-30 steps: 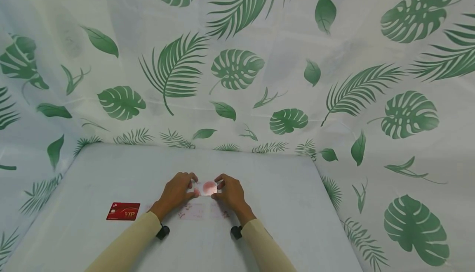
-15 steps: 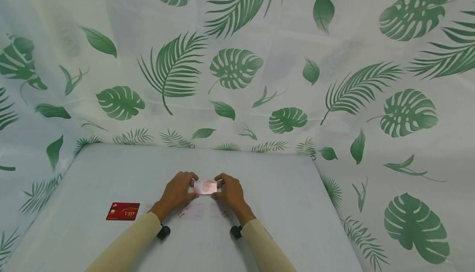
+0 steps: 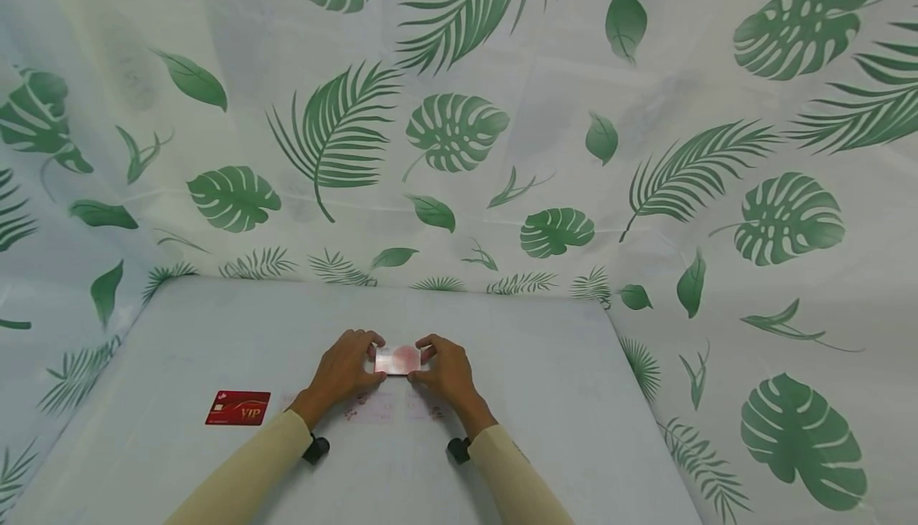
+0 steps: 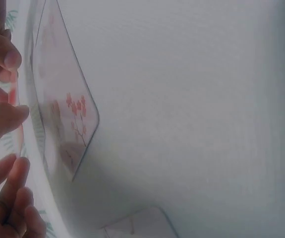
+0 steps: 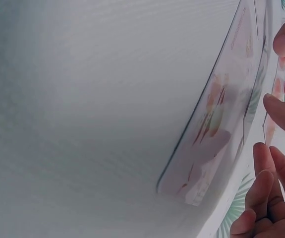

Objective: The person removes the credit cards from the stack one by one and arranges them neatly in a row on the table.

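Note:
Between my two hands a small white and pink card [image 3: 398, 359] is held by its left and right ends. My left hand [image 3: 347, 366] pinches the left end with thumb and fingers. The right hand [image 3: 448, 372] pinches the other end the same way. Seen nearly edge-on in the left wrist view, the held card [image 4: 18, 134] stands off the table. Below the hands lie pale pink cards with flower prints, one [image 3: 373, 408] nearer the left arm and one [image 3: 423, 407] by the right wrist.
A red card marked VIP [image 3: 239, 408] lies on the white table [image 3: 559, 397] left of my left forearm. Another faint pale card [image 3: 288, 399] is partly covered by that wrist. A leaf-patterned curtain [image 3: 459, 214] hangs behind the table and along its sides.
The held card has risen slightly and its tilt has shifted, so the shine on its face has changed. Both hands keep their pinch and hardly move; the other cards stay put.

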A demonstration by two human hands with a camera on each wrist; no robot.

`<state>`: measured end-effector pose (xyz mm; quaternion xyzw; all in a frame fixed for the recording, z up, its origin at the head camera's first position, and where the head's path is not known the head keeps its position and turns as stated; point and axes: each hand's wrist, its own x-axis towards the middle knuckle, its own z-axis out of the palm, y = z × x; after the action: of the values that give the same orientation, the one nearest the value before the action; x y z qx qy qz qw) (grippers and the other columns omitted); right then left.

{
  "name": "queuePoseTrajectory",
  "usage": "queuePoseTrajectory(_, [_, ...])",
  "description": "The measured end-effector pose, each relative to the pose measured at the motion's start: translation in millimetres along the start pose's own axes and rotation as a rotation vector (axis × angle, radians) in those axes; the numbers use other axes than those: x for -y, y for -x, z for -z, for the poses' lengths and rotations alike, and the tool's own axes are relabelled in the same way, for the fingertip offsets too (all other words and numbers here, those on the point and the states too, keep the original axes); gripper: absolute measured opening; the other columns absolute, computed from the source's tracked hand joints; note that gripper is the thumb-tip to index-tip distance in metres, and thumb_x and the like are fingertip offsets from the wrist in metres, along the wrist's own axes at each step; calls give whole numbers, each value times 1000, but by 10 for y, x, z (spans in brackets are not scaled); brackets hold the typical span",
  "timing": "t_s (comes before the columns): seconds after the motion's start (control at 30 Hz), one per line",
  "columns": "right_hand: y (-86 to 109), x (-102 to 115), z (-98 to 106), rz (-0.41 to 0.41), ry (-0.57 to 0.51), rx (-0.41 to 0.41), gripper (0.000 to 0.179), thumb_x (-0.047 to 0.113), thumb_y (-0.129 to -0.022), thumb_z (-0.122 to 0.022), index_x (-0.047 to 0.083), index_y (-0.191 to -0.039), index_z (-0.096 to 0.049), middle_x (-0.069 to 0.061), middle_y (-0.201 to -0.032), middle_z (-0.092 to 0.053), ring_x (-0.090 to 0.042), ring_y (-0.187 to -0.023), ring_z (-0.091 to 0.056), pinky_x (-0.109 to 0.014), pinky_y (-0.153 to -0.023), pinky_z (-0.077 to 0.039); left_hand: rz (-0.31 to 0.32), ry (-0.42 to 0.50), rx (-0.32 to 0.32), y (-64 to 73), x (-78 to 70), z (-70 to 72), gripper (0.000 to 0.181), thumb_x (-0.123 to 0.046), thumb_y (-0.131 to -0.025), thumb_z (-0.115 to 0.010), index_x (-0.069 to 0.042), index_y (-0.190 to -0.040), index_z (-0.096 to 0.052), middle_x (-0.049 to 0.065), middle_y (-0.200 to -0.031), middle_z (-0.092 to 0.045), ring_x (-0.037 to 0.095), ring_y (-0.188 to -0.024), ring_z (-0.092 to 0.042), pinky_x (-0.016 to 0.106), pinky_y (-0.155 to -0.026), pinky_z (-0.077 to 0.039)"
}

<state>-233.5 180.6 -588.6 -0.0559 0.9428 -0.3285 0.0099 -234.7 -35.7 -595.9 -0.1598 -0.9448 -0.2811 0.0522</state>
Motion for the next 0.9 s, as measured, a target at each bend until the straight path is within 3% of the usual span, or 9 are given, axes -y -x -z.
queuePoseTrajectory(0.2, [8,-30,8,-35,-12,6,49,26,-72,-89,25,-115,-66,5,-94,-69,-12,-81,-55,-33,-80,-49,12,13,1,-18,-31,5,48,-33,-74,-86,-16,-114,-66,-4,-87,-59,13,-86,-49,33,-76,-48])
queuePoseTrajectory(0.6, [56,-51,94,-4,-50,-20,51,24,-71,-90,22,-117,-67,3,-90,-69,-12,-66,-51,-27,-59,-43,-27,34,-26,-20,-124,43,45,-27,-74,-85,-14,-112,-66,-5,-85,-57,12,-83,-47,32,-71,-45])
queuePoseTrajectory(0.9, [110,-96,123,-19,-99,-11,54,23,-71,-88,20,-121,-66,-1,-93,-68,-12,-55,-53,-28,-48,-48,-41,9,-37,-23,-167,20,42,-28,-74,-82,-17,-111,-66,-5,-84,-58,10,-82,-46,29,-68,-44])
